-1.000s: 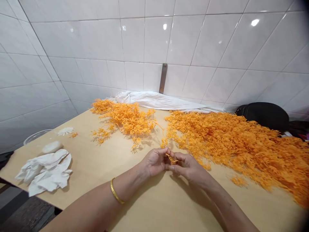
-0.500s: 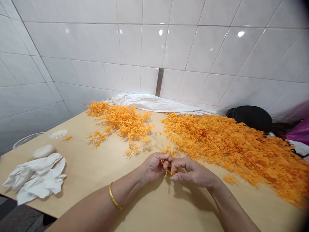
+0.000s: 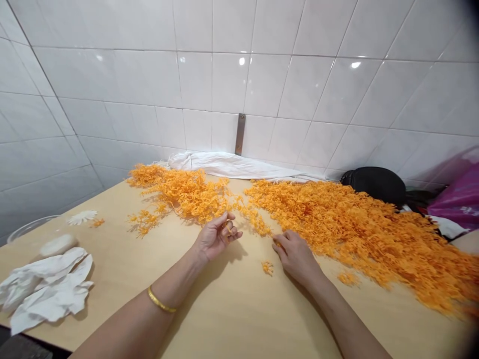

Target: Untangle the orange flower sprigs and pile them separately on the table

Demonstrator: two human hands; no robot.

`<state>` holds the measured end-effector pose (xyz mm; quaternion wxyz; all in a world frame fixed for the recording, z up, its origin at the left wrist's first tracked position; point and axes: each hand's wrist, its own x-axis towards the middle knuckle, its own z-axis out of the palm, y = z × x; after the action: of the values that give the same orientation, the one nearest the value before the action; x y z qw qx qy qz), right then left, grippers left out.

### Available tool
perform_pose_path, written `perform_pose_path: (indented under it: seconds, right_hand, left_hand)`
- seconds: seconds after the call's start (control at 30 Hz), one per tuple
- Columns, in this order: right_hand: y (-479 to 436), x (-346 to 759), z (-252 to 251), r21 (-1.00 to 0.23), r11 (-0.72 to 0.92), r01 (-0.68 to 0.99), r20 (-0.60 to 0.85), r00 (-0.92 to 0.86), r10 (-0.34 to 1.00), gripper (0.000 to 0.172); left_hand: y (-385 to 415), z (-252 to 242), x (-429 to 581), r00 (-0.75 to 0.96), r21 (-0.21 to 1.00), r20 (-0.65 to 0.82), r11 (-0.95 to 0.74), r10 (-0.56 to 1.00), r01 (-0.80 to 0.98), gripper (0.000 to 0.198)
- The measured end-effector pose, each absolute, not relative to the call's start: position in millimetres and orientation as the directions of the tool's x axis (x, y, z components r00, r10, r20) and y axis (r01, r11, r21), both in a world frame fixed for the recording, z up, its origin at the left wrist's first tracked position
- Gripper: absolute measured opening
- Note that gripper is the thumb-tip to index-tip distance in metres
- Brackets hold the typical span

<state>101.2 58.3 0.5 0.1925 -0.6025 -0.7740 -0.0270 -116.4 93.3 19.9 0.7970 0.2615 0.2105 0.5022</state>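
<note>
My left hand [image 3: 217,235] is raised over the table with curled fingers, a thin orange strand [image 3: 228,228] caught between them. To the right, my right hand [image 3: 299,257] pinches the near end of an orange flower-like sprig [image 3: 258,223] down at the table; its fingertips are partly hidden. That sprig stretches back between the smaller orange heap [image 3: 187,194] at the left and the large orange heap [image 3: 348,219] at the right. A small loose orange piece [image 3: 267,268] lies on the table just left of my right hand.
On the table [image 3: 209,314] at the left are crumpled white tissue [image 3: 56,294], a pale rounded object [image 3: 59,245] and a white flower-shaped piece [image 3: 82,217]. White cloth [image 3: 232,164] runs along the tiled wall. A black case [image 3: 374,184] and purple bag [image 3: 458,197] stand back right.
My hands have moved apart, the left one leftward and away from me, the right one rightward. A small orange piece now lies loose between them. The view has shifted slightly.
</note>
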Motion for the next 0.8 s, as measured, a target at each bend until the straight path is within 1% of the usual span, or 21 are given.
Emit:
perform_pose_path:
  seconds: [0.03,0.1,0.17,0.2,0.27,0.33,0.37,0.43,0.5,0.6,0.7,0.8]
  right_hand:
    - [59.6,103.8,-1.8,-0.138,0.228,0.964,0.354,-0.167,0.92,0.021]
    - [58.0,104.5,-1.0,-0.072,0.148,0.986,0.411,-0.106,0.906,0.02]
    - [50.7,96.1,4.8,-0.05,0.146,0.988,0.473,-0.105,0.875,0.021]
    - [45.7,88.4,8.1,-0.048,0.191,0.981,0.498,-0.142,0.856,0.022]
    - [35.9,68.9,12.9,-0.043,0.361,0.931,0.495,-0.295,0.818,0.023]
    - [31.8,49.2,13.6,-0.038,0.562,0.827,0.426,-0.495,0.757,0.025]
    - [33.6,41.4,12.4,-0.036,0.63,0.776,0.383,-0.572,0.726,0.027]
    - [45.8,32.3,8.2,-0.024,0.675,0.737,0.318,-0.635,0.704,0.032]
    - [66.9,32.5,3.2,-0.003,0.628,0.778,0.273,-0.604,0.749,0.038]
    - [102.2,44.5,-2.7,0.043,0.472,0.881,0.226,-0.468,0.854,0.044]
    - [127.3,60.7,-4.9,0.083,0.315,0.946,0.257,-0.325,0.91,0.041]
    - [137.4,74.3,-1.9,0.101,0.244,0.964,0.29,-0.263,0.92,0.04]
  left_hand:
    - [93.2,21.5,-118.0,0.42,0.617,-0.059,0.364,0.906,-0.698,0.016]
    - [93.7,23.4,-120.6,0.434,0.604,-0.041,0.368,0.9,-0.707,0.017]
    - [94.1,23.8,-121.5,0.443,0.607,-0.035,0.371,0.896,-0.703,0.018]
    - [93.9,23.7,-121.4,0.449,0.611,-0.03,0.372,0.893,-0.698,0.017]
    - [92.3,24.2,-120.9,0.48,0.611,-0.009,0.385,0.877,-0.692,0.017]
    - [89.4,26.2,-120.8,0.537,0.594,0.032,0.416,0.843,-0.689,0.019]
    - [87.7,27.7,-121.3,0.566,0.583,0.054,0.434,0.822,-0.686,0.02]
    - [85.1,30.9,-123.1,0.611,0.568,0.093,0.463,0.786,-0.681,0.024]
    - [84.3,33.4,-125.8,0.631,0.565,0.125,0.468,0.766,-0.68,0.026]
    - [86.4,34.6,-130.1,0.627,0.561,0.154,0.455,0.763,-0.691,0.027]
    - [90.0,33.4,-132.3,0.622,0.572,0.153,0.444,0.768,-0.689,0.027]
    - [93.1,29.9,-130.5,0.631,0.625,0.121,0.435,0.767,-0.648,0.023]
